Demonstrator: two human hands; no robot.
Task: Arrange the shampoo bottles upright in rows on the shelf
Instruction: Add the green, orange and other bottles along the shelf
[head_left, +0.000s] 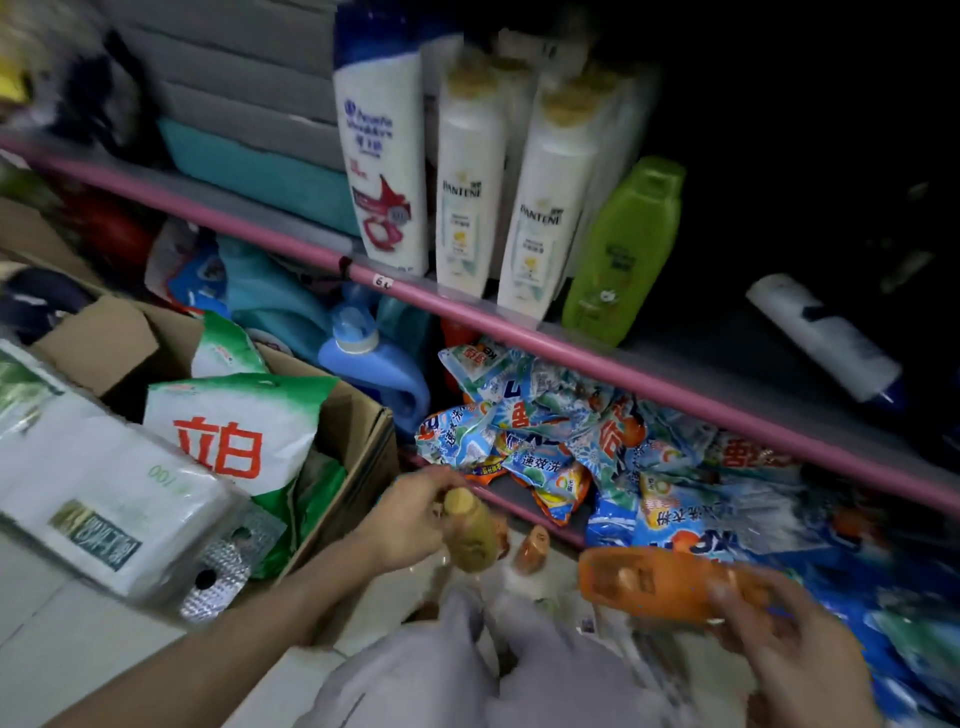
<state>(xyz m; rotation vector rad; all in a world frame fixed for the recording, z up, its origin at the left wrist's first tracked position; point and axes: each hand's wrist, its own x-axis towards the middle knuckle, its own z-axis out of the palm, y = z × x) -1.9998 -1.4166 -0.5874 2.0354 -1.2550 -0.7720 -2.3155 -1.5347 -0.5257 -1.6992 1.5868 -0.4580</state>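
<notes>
- Far left, low: a wrapped white pack (78, 499) with green print lay tilted across the corner of an open cardboard box (358, 431).
- Inside the box stood green-and-white bags (234, 415) with red characters.
- Behind the box, under the pink-edged shelf (519, 332), a blue jug (374, 369) with a pale cap sat on the lower level.
- Left hand (410, 519) reached in from lower left, fingers curled round an olive-yellow bottle (470, 530) near its tan cap; bottle tilted, held low in front of the lower shelf.
- Just right of it, a small orange-capped bottle (532, 543) stood near the floor; details blurred.
- On the shelf above, upright in a row: a white bottle with a blue cap (384, 156), two white Pantene bottles (467, 192) (545, 208) with more behind them, then a green bottle (623, 249) leaning slightly.
- Lower shelf, centre to right: a heap of blue and orange sachets (597, 457).
- Right hand (789, 639) gripped an orange bottle (660, 577) by one end, the bottle lying roughly level over the sachets; motion blur hid the finger detail.
- Far right on the upper shelf: a white bottle (826, 338) lay on its side, apart from the upright row, in deep shadow.
</notes>
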